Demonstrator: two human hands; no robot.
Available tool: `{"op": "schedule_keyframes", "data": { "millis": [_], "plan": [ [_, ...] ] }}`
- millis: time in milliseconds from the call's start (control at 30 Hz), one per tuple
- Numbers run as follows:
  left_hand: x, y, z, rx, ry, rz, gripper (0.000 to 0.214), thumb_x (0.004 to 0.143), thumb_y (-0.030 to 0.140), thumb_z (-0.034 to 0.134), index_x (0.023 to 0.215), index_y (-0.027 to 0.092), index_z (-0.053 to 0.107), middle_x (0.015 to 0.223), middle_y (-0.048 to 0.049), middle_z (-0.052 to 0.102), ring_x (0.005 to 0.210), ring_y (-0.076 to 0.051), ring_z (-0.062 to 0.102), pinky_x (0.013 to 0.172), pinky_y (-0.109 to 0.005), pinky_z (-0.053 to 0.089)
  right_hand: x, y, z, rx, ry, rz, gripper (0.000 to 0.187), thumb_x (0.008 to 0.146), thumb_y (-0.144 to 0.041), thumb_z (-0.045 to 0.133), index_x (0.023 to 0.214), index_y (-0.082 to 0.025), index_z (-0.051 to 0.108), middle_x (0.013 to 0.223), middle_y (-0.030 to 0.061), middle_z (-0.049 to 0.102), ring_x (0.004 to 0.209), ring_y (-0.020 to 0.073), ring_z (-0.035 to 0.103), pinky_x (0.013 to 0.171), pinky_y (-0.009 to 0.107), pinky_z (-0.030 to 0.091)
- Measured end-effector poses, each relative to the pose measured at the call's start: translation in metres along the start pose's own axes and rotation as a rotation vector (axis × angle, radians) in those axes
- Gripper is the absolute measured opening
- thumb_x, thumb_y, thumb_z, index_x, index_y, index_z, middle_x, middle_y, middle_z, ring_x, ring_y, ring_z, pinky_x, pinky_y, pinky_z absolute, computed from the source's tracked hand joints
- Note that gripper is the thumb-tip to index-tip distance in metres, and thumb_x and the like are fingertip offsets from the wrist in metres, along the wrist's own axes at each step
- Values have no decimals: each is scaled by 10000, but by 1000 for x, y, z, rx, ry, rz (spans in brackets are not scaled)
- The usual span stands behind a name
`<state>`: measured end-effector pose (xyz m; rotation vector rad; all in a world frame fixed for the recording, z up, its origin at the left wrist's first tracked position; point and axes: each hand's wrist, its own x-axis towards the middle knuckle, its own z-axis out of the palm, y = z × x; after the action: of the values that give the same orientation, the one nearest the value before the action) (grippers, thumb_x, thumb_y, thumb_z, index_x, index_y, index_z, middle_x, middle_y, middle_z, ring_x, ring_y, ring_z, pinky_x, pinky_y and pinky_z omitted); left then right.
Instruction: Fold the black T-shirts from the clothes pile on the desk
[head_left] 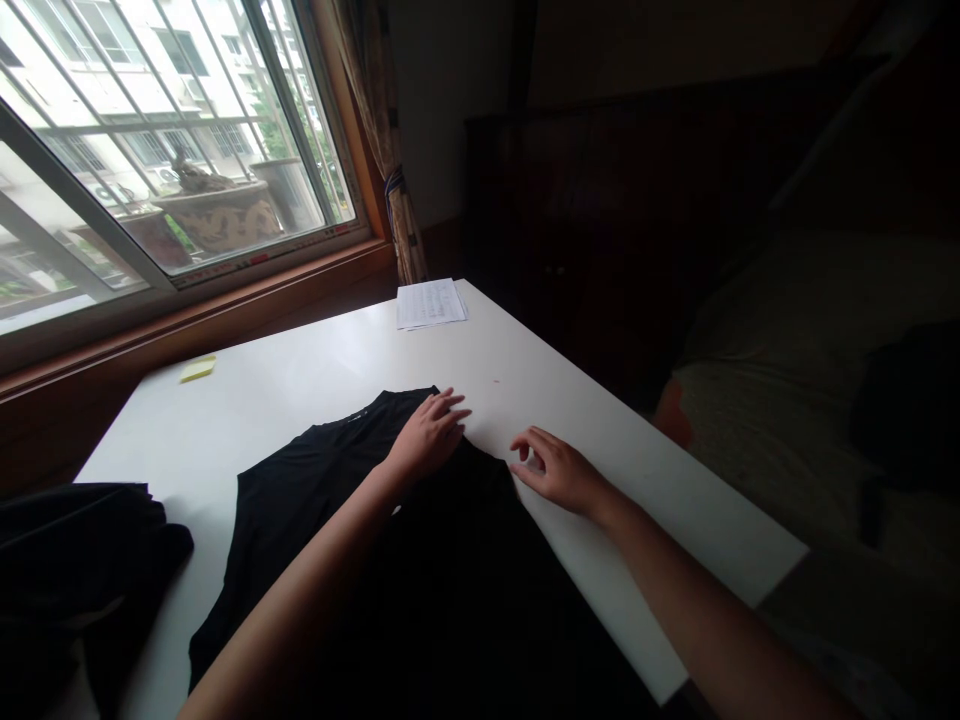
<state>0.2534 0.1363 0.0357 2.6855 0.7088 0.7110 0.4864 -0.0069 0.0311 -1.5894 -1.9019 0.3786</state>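
A black sleeveless garment [300,490], apparently a top, lies spread across the white table [345,345], its neckline toward the window side. My left hand [429,432] rests on the garment near its upper right shoulder, fingers extended and slightly apart. Just off the garment's right edge, my right hand [559,470] hovers over or touches the tabletop, with fingers curved and a gap between thumb and forefinger. Nothing shows in that gap. The lower part of the garment is very dark, and my left forearm covers some of it.
Another dark cloth [82,540] is bunched at the table's left edge. Sheets of paper [431,303] lie at the far corner, and a yellow sticky-note pad [198,369] sits at the far left. Beyond are a barred window [187,130] and a tied curtain [397,190].
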Motion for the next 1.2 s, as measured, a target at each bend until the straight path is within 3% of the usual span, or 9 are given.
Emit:
{"op": "schedule_keyframes", "data": {
  "millis": [100,200,467,567,667,733,833,1033,1200],
  "plan": [
    [-15,12,7,43,-183,88,424,1016,369,519,1434,301,530,1578,-74,425,1519,-277,264,1240,-547,198,-2,4,4,-21,-10,16,126,868,-277,674,941,-226,584,868,-1,593,768,164,570,732,297,466],
    [-18,13,17,85,-266,73,489,1022,416,503,1499,320,445,1615,-66,368,1531,-276,230,1238,-569,152,-4,5,8,-107,-44,2,184,815,-272,737,887,-228,574,867,2,592,824,184,567,783,318,457],
    [7,8,35,169,-199,-119,517,1019,404,501,1522,336,407,1633,-76,330,1542,-310,179,1222,-608,145,-18,0,5,-110,-126,61,183,780,-227,737,819,-234,558,866,-9,598,837,187,561,777,318,433],
    [10,15,33,176,-138,-121,445,1015,350,517,1459,331,492,1591,-72,401,1527,-300,224,1225,-595,157,-26,-4,4,-84,-124,78,157,777,-211,725,792,-233,570,829,-12,601,816,187,559,762,319,431],
    [11,28,23,104,-72,-27,351,998,334,557,1344,304,610,1441,-79,550,1422,-280,393,1203,-514,276,-31,-5,5,-16,-95,114,128,776,-194,709,763,-228,587,811,-12,617,810,190,571,753,317,439],
    [11,37,15,28,-122,77,305,971,371,606,1258,296,676,1289,-79,633,1275,-268,509,1127,-441,394,-32,-3,6,31,-79,135,112,768,-181,696,753,-225,595,806,-12,626,807,192,581,737,310,443],
    [12,49,8,23,-250,157,244,912,393,689,1125,285,739,1124,-71,677,1123,-268,558,1006,-397,470,-32,0,7,74,-86,157,91,752,-169,684,755,-221,609,809,-7,640,806,198,589,723,305,446],
    [18,55,21,81,-305,63,116,910,315,689,997,255,735,1036,-57,674,1045,-250,557,911,-361,477,-32,3,6,78,-99,190,75,748,-189,699,740,-223,633,800,-6,676,824,210,610,738,314,453],
    [22,49,41,98,-255,-35,116,931,347,670,965,244,712,1029,-64,670,1027,-255,556,896,-373,482,-37,0,5,62,-87,184,49,776,-224,716,769,-237,669,815,-10,698,858,217,618,774,335,462]
  ]
}}
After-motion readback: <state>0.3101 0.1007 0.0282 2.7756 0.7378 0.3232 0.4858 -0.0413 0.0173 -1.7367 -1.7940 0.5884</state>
